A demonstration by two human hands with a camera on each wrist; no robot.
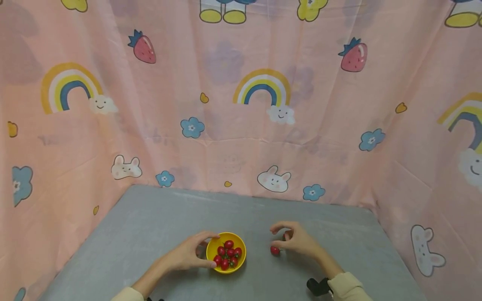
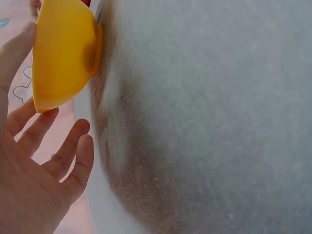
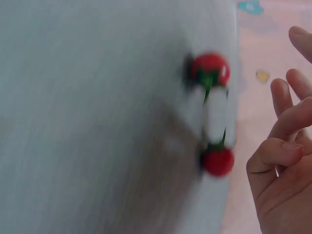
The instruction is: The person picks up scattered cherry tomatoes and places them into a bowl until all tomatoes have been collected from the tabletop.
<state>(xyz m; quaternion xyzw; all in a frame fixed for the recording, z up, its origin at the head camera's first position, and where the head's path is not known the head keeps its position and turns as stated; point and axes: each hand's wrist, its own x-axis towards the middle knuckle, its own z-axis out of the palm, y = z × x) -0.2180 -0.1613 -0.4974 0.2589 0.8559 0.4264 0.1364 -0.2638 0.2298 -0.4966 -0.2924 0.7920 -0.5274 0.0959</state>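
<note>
My left hand (image 1: 188, 251) holds a yellow bowl (image 1: 240, 242) by its rim, thumb on the near side and fingertips at the far side. Several red cherry tomatoes (image 1: 230, 252) with green stems lie inside. In the left wrist view the bowl (image 2: 66, 53) stands upright on the table, and the lower fingers spread away from it. To the right, my right hand (image 1: 299, 241) hovers over two loose tomatoes with its fingers loosely bent and nothing between them. One tomato (image 1: 275, 251) shows below the thumb; the other is partly hidden by the hand. The right wrist view shows both, an upper tomato (image 3: 210, 69) and a lower tomato (image 3: 218, 161).
A grey table (image 1: 180, 213) carries everything. A pink printed curtain (image 1: 233, 159) hangs behind it and along both sides. By the right wrist is a black strap-like piece (image 1: 318, 287).
</note>
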